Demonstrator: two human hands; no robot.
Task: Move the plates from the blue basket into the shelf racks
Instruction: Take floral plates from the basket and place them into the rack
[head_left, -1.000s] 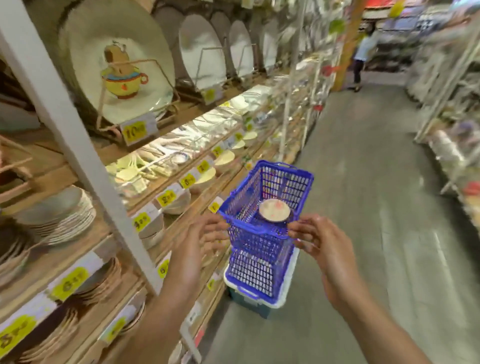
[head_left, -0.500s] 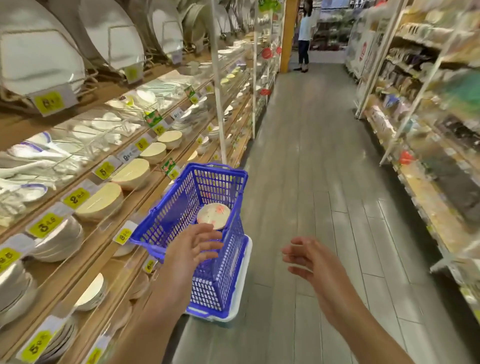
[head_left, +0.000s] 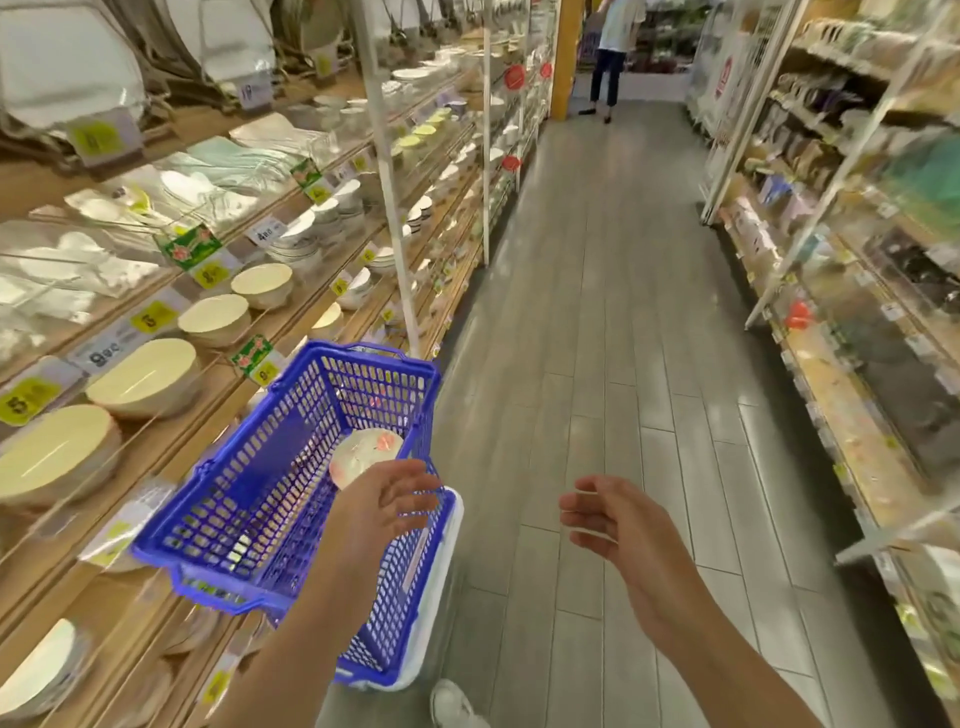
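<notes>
Shop aisle, grey plank floor (head_left: 597, 312), wooden shelves (head_left: 156, 457) of bowls and plates along your left. Just beside those shelves the blue basket (head_left: 249, 499) sits on top of a white bin (head_left: 449, 571). One small pale plate (head_left: 363, 454) with pink marks lies inside, by the basket's right wall. Your left hand (head_left: 387, 512) hovers over the near right rim, fingers loose, holding nothing; it is possibly brushing the rim. Your right hand (head_left: 613, 525) hangs relaxed and empty over the floor, well apart from the basket.
</notes>
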